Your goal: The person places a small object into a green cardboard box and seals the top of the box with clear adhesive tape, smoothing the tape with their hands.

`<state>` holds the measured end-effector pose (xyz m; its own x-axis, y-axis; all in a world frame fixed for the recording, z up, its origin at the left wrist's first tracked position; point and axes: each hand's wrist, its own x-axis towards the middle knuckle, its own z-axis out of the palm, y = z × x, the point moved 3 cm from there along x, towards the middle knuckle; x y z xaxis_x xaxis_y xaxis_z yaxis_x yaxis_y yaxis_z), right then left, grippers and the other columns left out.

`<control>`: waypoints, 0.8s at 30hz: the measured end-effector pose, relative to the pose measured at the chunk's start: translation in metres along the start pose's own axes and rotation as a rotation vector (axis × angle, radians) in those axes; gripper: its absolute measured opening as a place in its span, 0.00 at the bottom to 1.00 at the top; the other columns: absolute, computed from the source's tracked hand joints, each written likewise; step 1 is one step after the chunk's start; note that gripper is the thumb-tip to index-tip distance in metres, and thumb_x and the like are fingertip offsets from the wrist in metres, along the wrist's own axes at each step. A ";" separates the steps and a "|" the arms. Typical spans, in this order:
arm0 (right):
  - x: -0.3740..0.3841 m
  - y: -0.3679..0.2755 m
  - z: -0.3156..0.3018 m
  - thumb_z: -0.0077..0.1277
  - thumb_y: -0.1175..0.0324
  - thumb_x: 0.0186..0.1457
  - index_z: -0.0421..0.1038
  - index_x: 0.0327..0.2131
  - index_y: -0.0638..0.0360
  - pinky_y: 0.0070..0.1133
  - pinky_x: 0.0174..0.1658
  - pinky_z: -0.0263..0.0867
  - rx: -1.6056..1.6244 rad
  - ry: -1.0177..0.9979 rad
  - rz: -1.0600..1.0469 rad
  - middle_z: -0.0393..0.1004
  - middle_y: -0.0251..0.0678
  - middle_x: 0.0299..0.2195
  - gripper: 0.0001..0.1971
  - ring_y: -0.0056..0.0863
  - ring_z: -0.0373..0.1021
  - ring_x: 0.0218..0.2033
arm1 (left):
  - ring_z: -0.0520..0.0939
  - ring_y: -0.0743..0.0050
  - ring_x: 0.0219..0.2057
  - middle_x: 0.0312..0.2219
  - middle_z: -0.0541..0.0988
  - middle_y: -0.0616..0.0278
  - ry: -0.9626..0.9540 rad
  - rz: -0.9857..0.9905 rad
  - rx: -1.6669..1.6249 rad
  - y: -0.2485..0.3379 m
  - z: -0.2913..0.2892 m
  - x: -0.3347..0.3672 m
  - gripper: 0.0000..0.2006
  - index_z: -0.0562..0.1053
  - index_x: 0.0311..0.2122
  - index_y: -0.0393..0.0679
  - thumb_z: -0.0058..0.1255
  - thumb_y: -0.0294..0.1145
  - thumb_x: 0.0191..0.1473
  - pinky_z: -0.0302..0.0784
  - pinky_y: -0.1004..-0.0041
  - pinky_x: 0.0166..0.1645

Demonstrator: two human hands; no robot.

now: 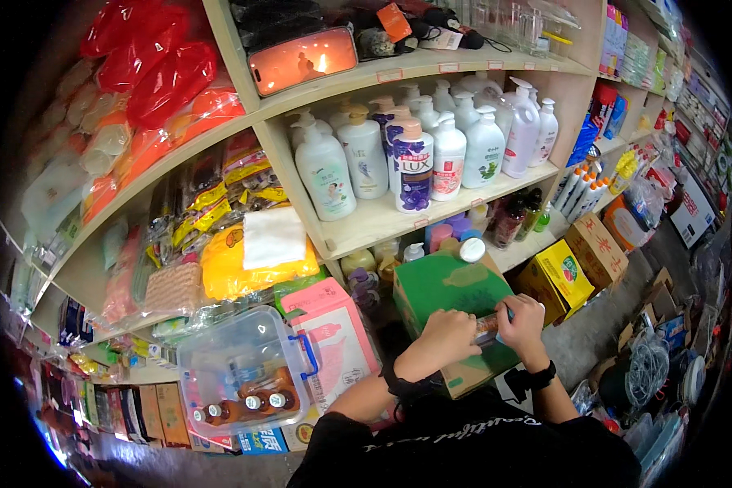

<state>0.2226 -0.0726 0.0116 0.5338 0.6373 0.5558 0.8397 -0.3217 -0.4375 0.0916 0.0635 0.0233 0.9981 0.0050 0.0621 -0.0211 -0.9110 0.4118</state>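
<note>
A green cardboard box (433, 286) stands in front of me, tilted in the view, with a white round cap (472, 250) showing at its far edge. My left hand (450, 335) rests on the box top with its fingers curled down at the seam; the fingertips are hidden. Just right of it, my right hand (522, 323) is closed round a small blue object (510, 312), whose kind I cannot make out. Between the hands shows a narrow reddish-brown patch at the seam. Both hands touch or nearly touch the box.
Shelves ahead hold several pump bottles (415, 167) and, higher up, a phone (302, 62) leaning upright. A clear plastic bin (240, 350) with several brown bottles sits left, beside a pink box (333, 342). Yellow box (555, 281) and brown carton (595, 250) stand right.
</note>
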 end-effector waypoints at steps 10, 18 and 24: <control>-0.003 0.006 0.003 0.54 0.69 0.53 0.77 0.22 0.60 0.37 0.31 0.70 -0.001 -0.023 0.030 0.77 0.44 0.22 0.09 0.47 0.75 0.26 | 0.87 0.47 0.34 0.29 0.84 0.49 -0.014 -0.017 0.001 -0.001 0.005 0.001 0.27 0.80 0.40 0.32 0.71 0.49 0.45 0.83 0.55 0.40; -0.003 0.008 0.004 0.54 0.69 0.53 0.77 0.22 0.59 0.37 0.31 0.70 0.011 -0.022 0.036 0.78 0.43 0.22 0.09 0.47 0.75 0.26 | 0.87 0.47 0.36 0.29 0.84 0.48 -0.013 -0.015 0.011 -0.001 0.005 0.002 0.29 0.80 0.44 0.31 0.71 0.48 0.46 0.83 0.55 0.41; -0.003 0.005 0.003 0.53 0.69 0.53 0.78 0.22 0.58 0.37 0.31 0.70 0.012 -0.008 0.035 0.78 0.43 0.22 0.09 0.46 0.75 0.26 | 0.87 0.46 0.36 0.30 0.84 0.47 -0.018 -0.021 -0.003 -0.002 0.006 0.002 0.30 0.80 0.45 0.31 0.71 0.48 0.46 0.83 0.55 0.41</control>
<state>0.2254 -0.0741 0.0057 0.5622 0.6317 0.5338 0.8190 -0.3354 -0.4655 0.0935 0.0628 0.0175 0.9992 0.0172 0.0371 0.0002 -0.9096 0.4155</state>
